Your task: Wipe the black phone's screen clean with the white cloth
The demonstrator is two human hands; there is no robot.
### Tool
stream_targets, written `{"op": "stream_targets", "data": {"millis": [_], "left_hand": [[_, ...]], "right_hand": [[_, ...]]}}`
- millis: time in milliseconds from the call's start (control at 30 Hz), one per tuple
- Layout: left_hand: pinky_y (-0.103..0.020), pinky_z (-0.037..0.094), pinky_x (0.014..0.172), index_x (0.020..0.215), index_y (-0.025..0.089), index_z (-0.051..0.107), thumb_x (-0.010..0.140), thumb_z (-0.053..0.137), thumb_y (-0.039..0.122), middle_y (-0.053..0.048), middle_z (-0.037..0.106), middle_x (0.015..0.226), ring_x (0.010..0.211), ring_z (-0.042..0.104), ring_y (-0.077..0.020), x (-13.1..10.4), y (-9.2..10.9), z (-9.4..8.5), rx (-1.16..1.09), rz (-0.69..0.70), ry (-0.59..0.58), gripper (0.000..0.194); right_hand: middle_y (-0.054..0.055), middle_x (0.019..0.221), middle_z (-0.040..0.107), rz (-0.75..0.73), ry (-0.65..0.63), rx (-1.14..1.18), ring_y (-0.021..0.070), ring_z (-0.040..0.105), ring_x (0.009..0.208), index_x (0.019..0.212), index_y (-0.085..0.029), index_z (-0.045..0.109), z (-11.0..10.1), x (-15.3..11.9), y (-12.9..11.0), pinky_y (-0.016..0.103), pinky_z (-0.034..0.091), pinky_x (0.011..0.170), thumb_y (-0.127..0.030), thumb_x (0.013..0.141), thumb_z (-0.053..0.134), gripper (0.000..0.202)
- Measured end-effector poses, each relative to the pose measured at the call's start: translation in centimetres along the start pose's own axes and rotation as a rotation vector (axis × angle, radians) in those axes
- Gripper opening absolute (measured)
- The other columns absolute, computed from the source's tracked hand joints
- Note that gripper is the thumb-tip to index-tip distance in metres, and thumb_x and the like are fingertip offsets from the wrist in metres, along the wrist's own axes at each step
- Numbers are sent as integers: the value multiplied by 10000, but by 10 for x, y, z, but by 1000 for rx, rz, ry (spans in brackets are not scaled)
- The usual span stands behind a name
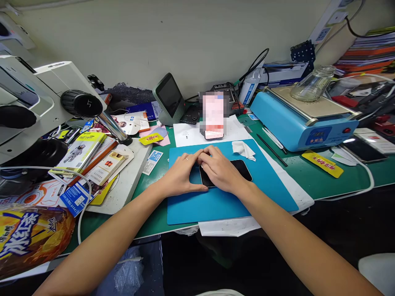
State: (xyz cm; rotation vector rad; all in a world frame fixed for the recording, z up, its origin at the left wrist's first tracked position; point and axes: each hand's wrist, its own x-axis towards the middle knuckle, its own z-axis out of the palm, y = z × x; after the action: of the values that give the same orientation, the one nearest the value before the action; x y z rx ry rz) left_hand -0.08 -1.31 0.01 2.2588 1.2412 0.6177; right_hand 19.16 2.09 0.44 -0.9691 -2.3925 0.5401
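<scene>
A black-screened smartphone [242, 169] lies on a blue work mat [203, 209], its left part covered by my hands. My left hand [180, 174] curves around the phone's left end, the thumb along the near edge and the index finger reaching the far corner; a ring is on one finger. Across the screen lies my right hand [220, 168], fingers bent over the left end and touching my left fingertips. What the right fingertips press is hidden. A crumpled white cloth [243, 150] rests on the mat just beyond the phone.
A propped phone [213, 117] with a blurred screen stands behind the mat. At right are a blue heating plate [277, 123] with a glass jar [311, 84], tweezers and a pen. A microscope stand [114, 127], boxes and a tea bottle [31, 238] crowd the left.
</scene>
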Motion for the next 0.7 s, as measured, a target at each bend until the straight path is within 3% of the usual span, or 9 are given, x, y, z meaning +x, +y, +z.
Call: {"op": "stream_targets", "data": {"millis": [300,400,533,633,700], "left_hand": [[-480,467,1018,1593,322,235,771,833,459,-98,506,1500,1171,531,-308,0,-1,2,-70,30,23,1025],[-477,474,1010,1595,314,225,778,826,472,-96,554,1435,1154,543,-304,0,-1,2,-66,13,10,1027],[-494,444,1059,1589,299,232,787,821,469,-90,610,1337,1198,540,-303,0,-1,1,-63,6,0,1009],[-493,455,1040,1566,291,293,797,810,478,-93,621,1328,1196,540,-304,-1,-2,0,-48,-8,-27,945],[-495,463,1024,1548,302,333,798,806,488,-90,627,1324,1195,541,-308,-1,-2,-1,-38,-16,-36,906]], "right_hand": [[95,1083,585,3,18,25,247,526,1033,950,-213,636,-1,-1,-1,423,492,896,-151,977,389,257],[107,1148,601,-12,43,24,261,532,1108,982,-215,661,-6,-4,-3,442,481,947,-158,978,401,266],[101,1190,639,-1,170,61,276,559,1181,990,-241,673,-32,-21,4,467,467,1003,-193,987,412,266],[75,1121,694,133,223,126,270,622,1120,1014,-252,684,-57,-44,25,459,481,1001,-251,981,442,244],[71,1107,716,296,240,134,277,653,1076,1013,-256,704,-68,-59,43,453,507,966,-310,969,463,250]]}}
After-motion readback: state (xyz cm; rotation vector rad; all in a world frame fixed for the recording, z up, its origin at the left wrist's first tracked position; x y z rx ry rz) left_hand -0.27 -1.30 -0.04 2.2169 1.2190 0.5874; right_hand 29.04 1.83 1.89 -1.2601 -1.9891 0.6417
